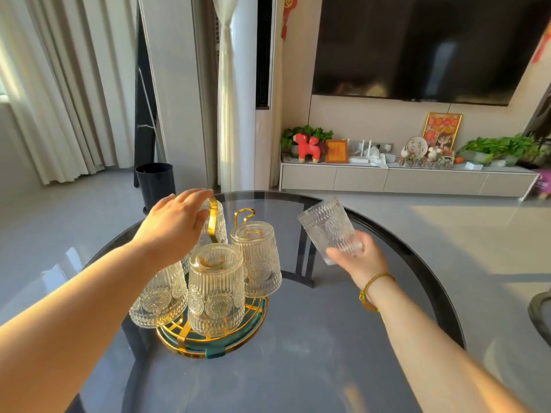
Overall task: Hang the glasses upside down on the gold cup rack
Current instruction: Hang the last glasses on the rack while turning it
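Gold cup rack [213, 338] at lower centre of frame, on round dark glass bench [328, 338]; green-and-gold round base, gold hooks rising above. Four embossed clear glasses hung upside down: front glass [214, 289], left glass [161, 296] partly behind the forearm, right glass [258, 257], rear glass [216, 222] behind the gold handle [212, 220]. One empty hook [243, 216] at upper right of rack. Left hand [174, 231] over the rear glass, grip loosely spread, fingers near the handle top; contact unclear. Right hand [357, 257] at centre right, above the bench, grip pinching the rim end of a fifth glass [326, 229], tilted, base toward upper left. Gold bracelet [371, 289] on right wrist.
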